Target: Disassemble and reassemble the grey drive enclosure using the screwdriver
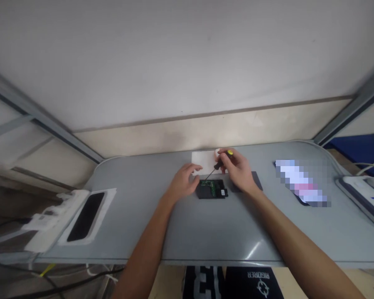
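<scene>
A screwdriver [218,165] with a black and yellow handle is gripped in my right hand [237,168]. Its thin shaft slants down to the left, and the tip meets the upper left part of a small black device [206,192] with a green circuit board exposed. My left hand [185,180] is at the device's left edge, thumb and fingers apart, with nothing seen between them. Behind the device lies a white sheet [201,160], partly covered by my right hand. A dark flat panel [257,181] shows from under my right wrist.
On the grey tabletop [134,216], a black phone-like slab [86,216] rests on white paper at left. A phone with a blurred lit screen [299,182] lies at right. Beyond it stands a white power strip [361,195]. Cables hang below the left end. A wall closes the back.
</scene>
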A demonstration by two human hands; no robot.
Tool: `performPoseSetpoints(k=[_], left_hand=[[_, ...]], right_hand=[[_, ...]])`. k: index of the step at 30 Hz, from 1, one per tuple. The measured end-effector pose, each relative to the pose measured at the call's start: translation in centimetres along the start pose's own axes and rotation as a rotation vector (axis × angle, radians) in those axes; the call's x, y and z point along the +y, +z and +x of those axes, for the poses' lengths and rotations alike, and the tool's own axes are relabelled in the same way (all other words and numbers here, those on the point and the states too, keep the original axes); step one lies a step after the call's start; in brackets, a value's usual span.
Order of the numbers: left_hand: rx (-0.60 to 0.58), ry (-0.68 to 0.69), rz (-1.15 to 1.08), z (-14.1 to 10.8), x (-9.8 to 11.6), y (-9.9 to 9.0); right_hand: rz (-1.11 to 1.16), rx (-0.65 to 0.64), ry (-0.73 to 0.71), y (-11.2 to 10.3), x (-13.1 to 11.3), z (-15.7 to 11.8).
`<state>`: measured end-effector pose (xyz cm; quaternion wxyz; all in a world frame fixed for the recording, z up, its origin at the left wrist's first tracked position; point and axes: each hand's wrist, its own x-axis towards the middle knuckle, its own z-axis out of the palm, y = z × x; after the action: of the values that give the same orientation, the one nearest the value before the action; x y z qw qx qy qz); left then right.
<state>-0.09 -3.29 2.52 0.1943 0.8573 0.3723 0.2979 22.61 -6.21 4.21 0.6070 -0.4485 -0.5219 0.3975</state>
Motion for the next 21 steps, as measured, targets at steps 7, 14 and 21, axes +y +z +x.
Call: performPoseSetpoints(k=[7, 14, 21], left_hand=[[-0.139, -0.102, 0.058, -0.12, -0.49, -0.3], [-0.175, -0.102, 0.019, -0.19, 0.08, 0.29], [-0.191, -0.075, 0.027, -0.13, 0.0, 0.48]], right_hand=[[-0.011, -0.024, -0.014, 0.57, 0.33, -0.23], [-0.046, -0.026, -0.007, 0.72, 0.8, -0.34], [-0.034, -0.015, -0.024, 0.56, 0.64, -0.35]])
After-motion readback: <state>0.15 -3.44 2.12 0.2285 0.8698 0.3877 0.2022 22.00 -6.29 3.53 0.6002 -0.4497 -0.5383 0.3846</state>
